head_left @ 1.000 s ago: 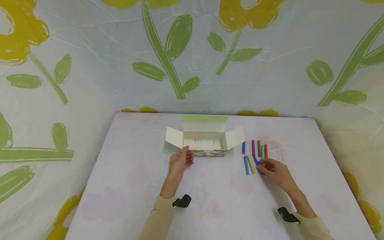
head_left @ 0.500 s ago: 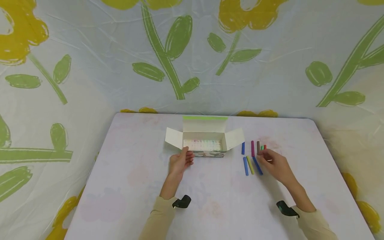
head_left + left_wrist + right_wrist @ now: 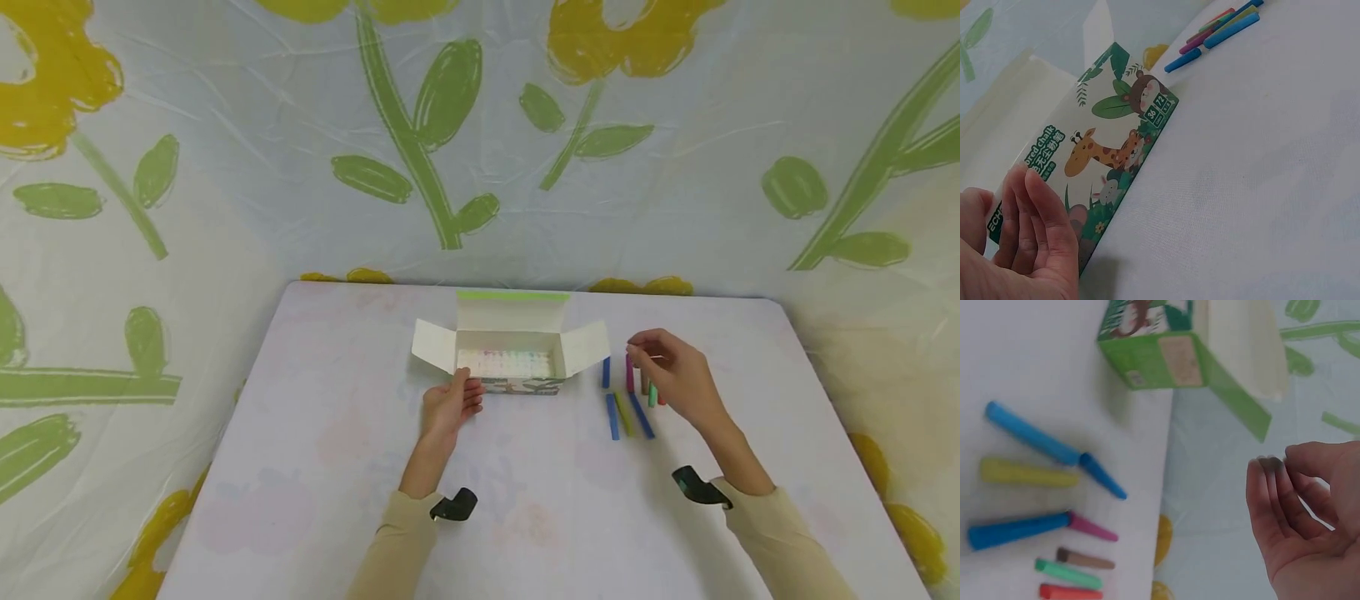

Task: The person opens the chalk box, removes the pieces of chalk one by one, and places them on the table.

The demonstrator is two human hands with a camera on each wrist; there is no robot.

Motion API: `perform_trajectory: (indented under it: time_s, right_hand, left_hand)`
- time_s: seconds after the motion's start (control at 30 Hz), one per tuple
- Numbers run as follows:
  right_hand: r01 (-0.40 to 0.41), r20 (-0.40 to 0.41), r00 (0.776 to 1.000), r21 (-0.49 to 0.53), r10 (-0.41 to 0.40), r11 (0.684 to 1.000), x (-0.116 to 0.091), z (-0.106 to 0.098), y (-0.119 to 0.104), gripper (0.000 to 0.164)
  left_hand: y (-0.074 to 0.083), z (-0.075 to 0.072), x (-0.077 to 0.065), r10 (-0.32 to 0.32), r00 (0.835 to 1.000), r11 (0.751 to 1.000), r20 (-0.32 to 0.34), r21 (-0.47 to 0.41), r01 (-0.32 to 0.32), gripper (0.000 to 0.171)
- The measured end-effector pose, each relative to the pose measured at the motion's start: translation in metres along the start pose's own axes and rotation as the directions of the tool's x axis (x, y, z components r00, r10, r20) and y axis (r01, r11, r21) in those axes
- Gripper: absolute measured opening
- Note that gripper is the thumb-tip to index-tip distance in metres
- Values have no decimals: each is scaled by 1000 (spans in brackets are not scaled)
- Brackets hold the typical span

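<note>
An open cardboard chalk box [image 3: 521,386] with animal pictures stands at the middle of the table, pale chalk sticks [image 3: 517,362] inside. My left hand [image 3: 447,406] grips its front left, thumb at the rim and fingers against the front panel. My right hand [image 3: 675,375] hovers above loose chalk right of the box. In the right wrist view its fingers bend loosely towards the thumb, no stick between them, a fingertip darkened. Below lie light blue [image 3: 1032,432], yellow [image 3: 1029,473], blue [image 3: 1019,530], magenta [image 3: 1092,526], brown [image 3: 1085,559], green [image 3: 1067,574] and red [image 3: 1071,592] chalk.
The box's side flaps [image 3: 434,345] and lid [image 3: 512,312] stand spread open. Another blue chalk stick [image 3: 606,372] lies close to the right flap. A flower-printed sheet [image 3: 300,125] hangs behind the white table [image 3: 337,500].
My right hand has left the blue chalk stick at the front of the group and moved up and leftward over the back sticks. My left hand stays on the box.
</note>
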State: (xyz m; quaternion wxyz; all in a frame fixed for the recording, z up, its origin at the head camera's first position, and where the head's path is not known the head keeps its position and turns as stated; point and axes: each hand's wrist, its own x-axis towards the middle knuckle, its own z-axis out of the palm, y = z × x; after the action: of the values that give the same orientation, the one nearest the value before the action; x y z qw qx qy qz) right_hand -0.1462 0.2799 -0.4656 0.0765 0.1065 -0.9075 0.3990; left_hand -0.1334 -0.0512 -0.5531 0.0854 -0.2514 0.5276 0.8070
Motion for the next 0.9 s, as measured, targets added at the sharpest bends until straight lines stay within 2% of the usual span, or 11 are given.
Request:
perform_trajectory:
  time_s: [0.23, 0.4, 0.5, 0.57, 0.7, 0.8, 0.9]
  right_hand:
    - [21, 18, 1000, 94, -23, 995, 22, 10, -28, 21]
    - [39, 77, 996, 120, -48, 992, 34, 25, -43, 20]
    - [75, 113, 989, 156, -94, 985, 40, 36, -48, 19]
    - [83, 145, 983, 184, -111, 979, 40, 41, -59, 18]
    - [90, 215, 967, 217, -138, 972, 45, 56, -58, 17]
    - [97, 261, 953, 214, -153, 972, 50, 70, -48, 17]
    - [111, 302, 938, 199, -169, 974, 53, 81, -47, 17]
  left_hand:
    - [2, 0, -3, 8, 1000, 1000, 0, 7, -8, 32]
    - [2, 1, -4, 9, 1000, 1000, 2, 10, -9, 32]
    - [2, 2, -3, 7, 1000, 1000, 2, 8, -7, 33]
    - [1, 1, -3, 3, 1000, 1000, 3, 10, -4, 33]
    - [1, 0, -2, -16, 1000, 1000, -3, 10, 16, 34]
    - [1, 1, 1, -30, 1000, 1000, -10, 8, 30, 33]
    - [1, 1, 2, -27, 1000, 1000, -11, 6, 27, 33]
